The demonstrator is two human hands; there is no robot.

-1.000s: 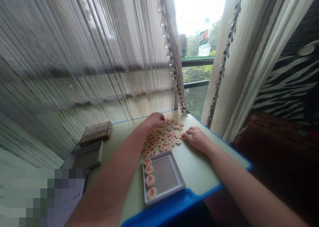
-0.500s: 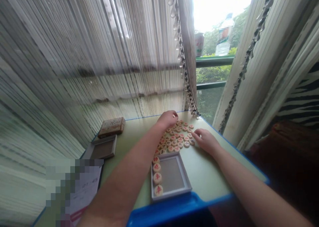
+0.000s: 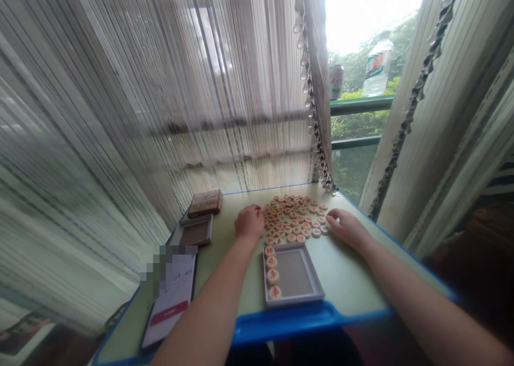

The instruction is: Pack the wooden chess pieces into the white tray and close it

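Many round wooden pieces with red or dark characters (image 3: 296,230) lie spread on the pale green table. My left hand (image 3: 249,222) rests at the left edge of the spread, its fingers curled by the pieces; what they hold, if anything, is hidden. At the right edge is my right hand (image 3: 346,225), with thumb and fingers close together near the outer pieces; whether a piece is between them is too small to tell. Nearer to me lies a shallow grey box tray (image 3: 320,286) with a column of red-marked pieces (image 3: 273,276) along its left side.
A second shallow tray (image 3: 196,233) and a brown patterned box (image 3: 204,203) stand at the back left. A phone (image 3: 171,301) lies by my left forearm. A can (image 3: 335,82) and a bottle (image 3: 378,68) stand on the window rail. Blue edging (image 3: 289,322) borders the table.
My left hand has moved from the far side of the pieces back to their left edge. My right hand stays at the right edge. The view has shifted, and more of the phone shows.
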